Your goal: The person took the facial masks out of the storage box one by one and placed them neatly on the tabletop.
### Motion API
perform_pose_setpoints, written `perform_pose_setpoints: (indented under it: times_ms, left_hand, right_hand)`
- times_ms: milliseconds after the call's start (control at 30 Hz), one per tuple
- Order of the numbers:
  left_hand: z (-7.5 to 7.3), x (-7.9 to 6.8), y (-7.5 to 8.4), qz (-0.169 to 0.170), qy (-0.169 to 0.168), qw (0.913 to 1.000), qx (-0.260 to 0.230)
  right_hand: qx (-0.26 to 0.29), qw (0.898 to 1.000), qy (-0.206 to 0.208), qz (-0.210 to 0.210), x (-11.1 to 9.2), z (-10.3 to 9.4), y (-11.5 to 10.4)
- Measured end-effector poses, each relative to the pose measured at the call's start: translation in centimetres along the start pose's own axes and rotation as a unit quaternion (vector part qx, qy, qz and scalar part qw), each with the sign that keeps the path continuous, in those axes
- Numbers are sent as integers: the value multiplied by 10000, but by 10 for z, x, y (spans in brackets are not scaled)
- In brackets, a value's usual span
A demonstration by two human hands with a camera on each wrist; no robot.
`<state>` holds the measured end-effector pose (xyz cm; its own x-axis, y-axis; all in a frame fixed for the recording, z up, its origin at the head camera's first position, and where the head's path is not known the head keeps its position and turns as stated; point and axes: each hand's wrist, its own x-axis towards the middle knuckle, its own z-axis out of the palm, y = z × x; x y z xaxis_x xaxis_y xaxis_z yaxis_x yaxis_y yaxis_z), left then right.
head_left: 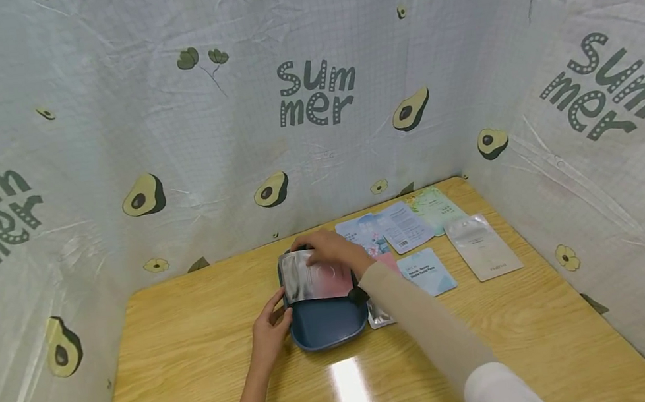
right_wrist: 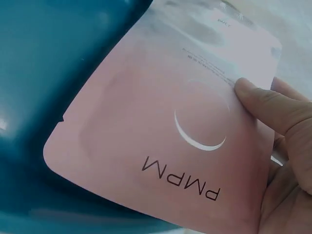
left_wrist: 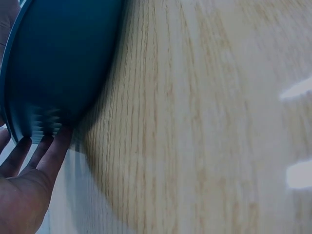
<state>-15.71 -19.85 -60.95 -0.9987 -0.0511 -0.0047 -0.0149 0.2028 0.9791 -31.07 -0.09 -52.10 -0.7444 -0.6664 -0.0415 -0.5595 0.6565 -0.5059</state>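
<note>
A pink and silver face mask sachet (right_wrist: 131, 122), printed PMPM, overlaps the back half of the blue tray (head_left: 329, 326). My right hand (right_wrist: 287, 131) grips its edge, thumb lying on the printed face and the other fingers behind. In the head view the right hand (head_left: 328, 248) reaches across the tray's far side. My left hand (head_left: 271, 326) is at the left rim of the tray. Up close in the left wrist view, fairly straight fingers (left_wrist: 53, 151) of that hand touch the tray's outer wall (left_wrist: 63, 58).
Right of the tray lie several sachets: a blue floral one (head_left: 364, 231), a pale printed one (head_left: 408, 226), a green one (head_left: 438, 209), a light blue one (head_left: 428, 273) and a silver-beige one (head_left: 483, 249). A pink one (head_left: 388, 261) is partly behind the right sleeve. Patterned sheeting (head_left: 202, 142) encloses the table.
</note>
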Motion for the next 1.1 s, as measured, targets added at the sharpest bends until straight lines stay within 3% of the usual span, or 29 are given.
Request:
perform_pose_setpoints:
  times_ms: [433,1100]
  left_hand:
    - [1,2,-3,151,92,9998,65]
    - [-2,0,-5,48,-39,9999,-100]
  right_hand:
    - [674,9934,933,6,-8,-31,12]
    - [1128,9797,1651,132,-42,-62,36]
